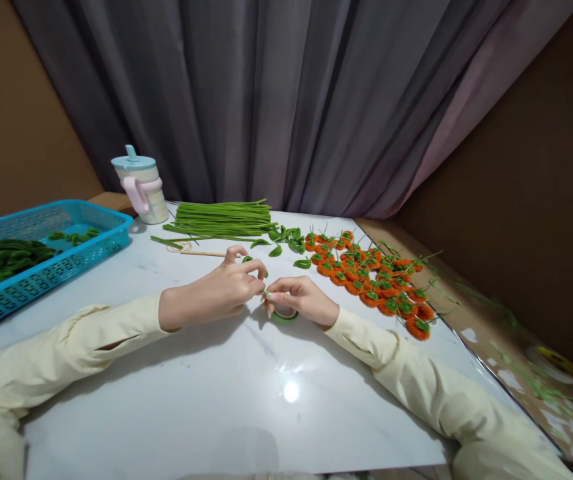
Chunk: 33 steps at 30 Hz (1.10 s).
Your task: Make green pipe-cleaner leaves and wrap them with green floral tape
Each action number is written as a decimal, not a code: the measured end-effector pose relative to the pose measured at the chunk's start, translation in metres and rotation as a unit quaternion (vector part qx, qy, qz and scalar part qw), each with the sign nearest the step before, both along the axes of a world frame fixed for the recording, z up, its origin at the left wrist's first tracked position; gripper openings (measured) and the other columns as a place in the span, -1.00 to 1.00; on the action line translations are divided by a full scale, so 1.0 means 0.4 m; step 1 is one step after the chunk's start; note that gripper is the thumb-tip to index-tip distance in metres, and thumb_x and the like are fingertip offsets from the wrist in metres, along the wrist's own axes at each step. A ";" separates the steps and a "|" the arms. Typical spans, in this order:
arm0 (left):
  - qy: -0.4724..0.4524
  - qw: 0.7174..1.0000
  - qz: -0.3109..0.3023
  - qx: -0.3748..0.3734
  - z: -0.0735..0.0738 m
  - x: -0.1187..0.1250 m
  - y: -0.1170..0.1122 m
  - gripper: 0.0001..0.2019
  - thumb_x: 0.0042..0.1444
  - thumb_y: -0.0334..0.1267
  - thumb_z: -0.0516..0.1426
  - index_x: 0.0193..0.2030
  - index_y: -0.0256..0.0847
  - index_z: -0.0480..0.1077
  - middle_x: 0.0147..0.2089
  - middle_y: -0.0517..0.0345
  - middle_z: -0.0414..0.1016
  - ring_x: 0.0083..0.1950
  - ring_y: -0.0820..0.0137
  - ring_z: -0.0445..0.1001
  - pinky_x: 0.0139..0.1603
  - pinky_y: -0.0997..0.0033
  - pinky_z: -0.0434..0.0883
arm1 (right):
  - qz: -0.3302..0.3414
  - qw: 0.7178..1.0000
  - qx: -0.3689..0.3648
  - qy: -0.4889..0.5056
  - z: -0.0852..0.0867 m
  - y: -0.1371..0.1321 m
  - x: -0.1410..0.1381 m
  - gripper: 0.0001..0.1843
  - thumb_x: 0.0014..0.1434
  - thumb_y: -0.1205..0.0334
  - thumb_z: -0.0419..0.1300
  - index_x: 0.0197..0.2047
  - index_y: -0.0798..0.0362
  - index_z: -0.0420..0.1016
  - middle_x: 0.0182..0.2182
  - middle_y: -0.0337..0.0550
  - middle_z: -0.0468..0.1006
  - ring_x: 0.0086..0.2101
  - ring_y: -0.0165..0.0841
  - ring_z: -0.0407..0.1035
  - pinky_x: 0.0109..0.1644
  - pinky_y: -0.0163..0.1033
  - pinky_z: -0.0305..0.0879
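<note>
My left hand (221, 288) and my right hand (306, 300) meet above the middle of the white table. Both pinch a small piece of green chenille stem (266, 293) between their fingertips. A curved green chenille stem (284, 318) shows under my right hand's fingers; whether it joins the pinched piece is hidden. Just beyond the hands lie loose green chenille leaves (275, 251), with one single leaf (302, 264) near my right hand. A thin wooden stick (201, 253) lies behind my left hand.
A bundle of green chenille stems (219, 219) lies at the back. Orange chenille pieces with green tops (361, 273) spread along the right side. A blue basket (56, 277) with green pieces stands left, beside a lidded cup (150, 200). Scraps litter the surface at far right.
</note>
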<state>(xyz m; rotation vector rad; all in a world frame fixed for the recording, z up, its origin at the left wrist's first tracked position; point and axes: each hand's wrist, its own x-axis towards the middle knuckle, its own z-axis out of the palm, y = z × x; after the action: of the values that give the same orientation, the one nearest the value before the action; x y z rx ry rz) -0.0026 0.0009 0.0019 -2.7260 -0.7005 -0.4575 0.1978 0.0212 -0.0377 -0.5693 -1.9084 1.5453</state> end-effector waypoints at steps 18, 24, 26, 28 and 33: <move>-0.007 0.986 -0.027 -0.166 0.002 -0.008 0.026 -0.80 0.21 -0.21 0.02 -0.40 -0.24 0.29 -0.29 0.13 0.43 -0.04 0.32 0.30 0.07 0.15 -0.14 | -0.035 0.964 0.253 -0.071 0.009 -0.008 0.000 -0.70 0.24 0.15 0.08 -0.42 0.14 0.47 -0.52 -0.15 0.51 -0.45 -0.41 0.35 -0.26 -0.32 0.27; -0.018 0.997 -0.036 -0.068 -0.009 0.001 0.020 -0.77 0.24 -0.45 -0.14 -0.39 -0.27 0.23 -0.30 0.06 0.42 -0.16 0.37 0.37 0.04 0.17 -0.05 | -0.061 0.945 0.312 -0.072 0.002 0.000 0.002 -0.69 0.26 0.11 0.06 -0.37 0.14 0.46 -0.51 -0.14 0.52 -0.44 -0.39 0.33 -0.24 -0.29 0.24; -0.025 0.997 -0.038 -0.065 -0.011 0.000 0.020 -0.76 0.21 -0.51 -0.16 -0.38 -0.29 0.24 -0.27 0.02 0.42 -0.15 0.36 0.37 0.02 0.17 -0.04 | -0.064 0.925 0.369 -0.059 -0.009 0.003 0.000 -0.69 0.29 0.12 0.01 -0.35 0.13 0.43 -0.51 -0.14 0.51 -0.43 -0.38 0.32 -0.19 -0.24 0.22; -0.036 0.996 -0.027 -0.079 -0.012 -0.002 0.020 -0.78 0.20 -0.50 -0.15 -0.37 -0.29 0.25 -0.23 0.01 0.42 -0.14 0.35 0.36 0.01 0.17 -0.05 | -0.068 0.906 0.415 -0.046 -0.019 0.004 -0.003 -0.70 0.32 0.16 -0.05 -0.32 0.13 0.39 -0.48 -0.12 0.49 -0.41 -0.37 0.32 -0.17 -0.20 0.20; -0.063 0.984 -0.008 -0.170 -0.010 -0.005 0.022 -0.73 0.24 -0.41 -0.13 -0.43 -0.26 0.28 -0.21 0.08 0.42 -0.11 0.36 0.33 -0.02 0.22 -0.05 | -0.090 0.853 0.513 -0.032 -0.027 0.001 -0.004 -0.76 0.34 0.29 -0.10 -0.22 0.16 0.35 -0.39 -0.04 0.44 -0.34 -0.35 0.30 -0.16 -0.17 0.20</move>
<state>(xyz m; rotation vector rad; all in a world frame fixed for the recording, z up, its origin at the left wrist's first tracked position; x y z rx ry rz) -0.0046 0.0096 -0.0022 -3.0420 -0.8598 -0.5628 0.1964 0.0214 -0.0486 -0.2783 -2.2891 0.2368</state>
